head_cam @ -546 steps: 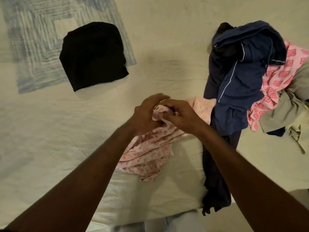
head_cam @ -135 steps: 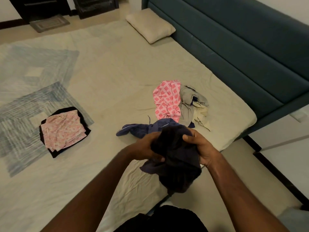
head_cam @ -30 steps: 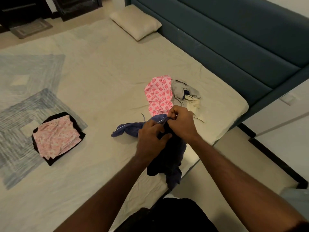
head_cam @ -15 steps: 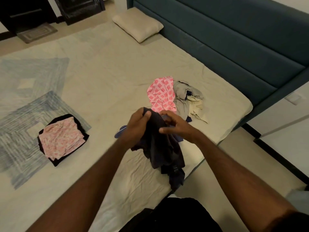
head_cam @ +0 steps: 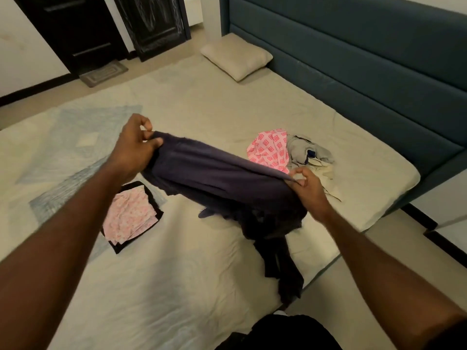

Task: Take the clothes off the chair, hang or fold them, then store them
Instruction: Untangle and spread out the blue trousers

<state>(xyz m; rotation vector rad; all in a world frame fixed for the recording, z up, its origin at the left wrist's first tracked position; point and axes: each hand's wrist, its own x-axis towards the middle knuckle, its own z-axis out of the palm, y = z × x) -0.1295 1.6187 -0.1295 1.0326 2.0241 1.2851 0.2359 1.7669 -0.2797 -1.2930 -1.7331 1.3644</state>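
Fingers of the left hand (head_cam: 134, 150) and right hand (head_cam: 307, 184) pinched opposite corners of a dark navy soft cloth garment (head_cam: 222, 183), stretched above the cream-sheeted bed (head_cam: 177, 274). Folding well probably called for even tension before laying it flat.

Open bed sheet (head_cam: 202, 286) ahead; folded stack (head_cam: 131, 215) left, clothes pile (head_cam: 290, 152) right, headboard (head_cam: 366, 72) beyond.
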